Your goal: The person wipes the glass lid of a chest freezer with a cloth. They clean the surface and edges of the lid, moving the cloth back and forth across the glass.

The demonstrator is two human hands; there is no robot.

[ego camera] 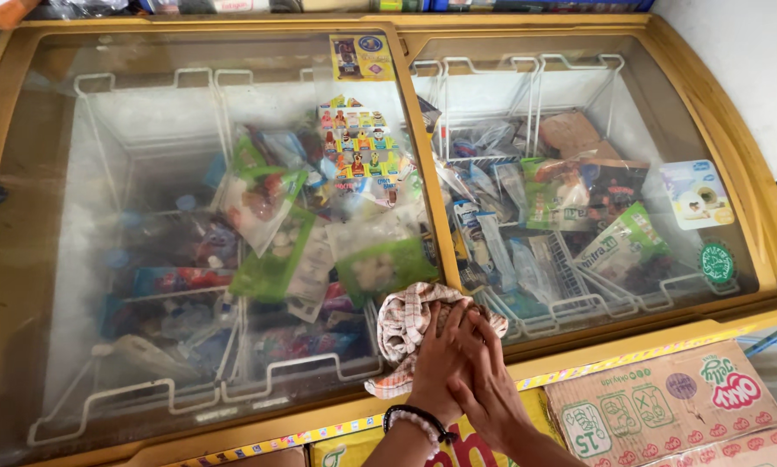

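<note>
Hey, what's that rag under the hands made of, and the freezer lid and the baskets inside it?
The rag looks like woven cotton: soft folds, a red-and-cream check, matte. Both the left hand and the right hand press on it. The freezer lid seems to be glass or clear plastic: see-through, glossy, hazy in patches. The baskets look like white-coated wire: thin, bent rods.
</note>
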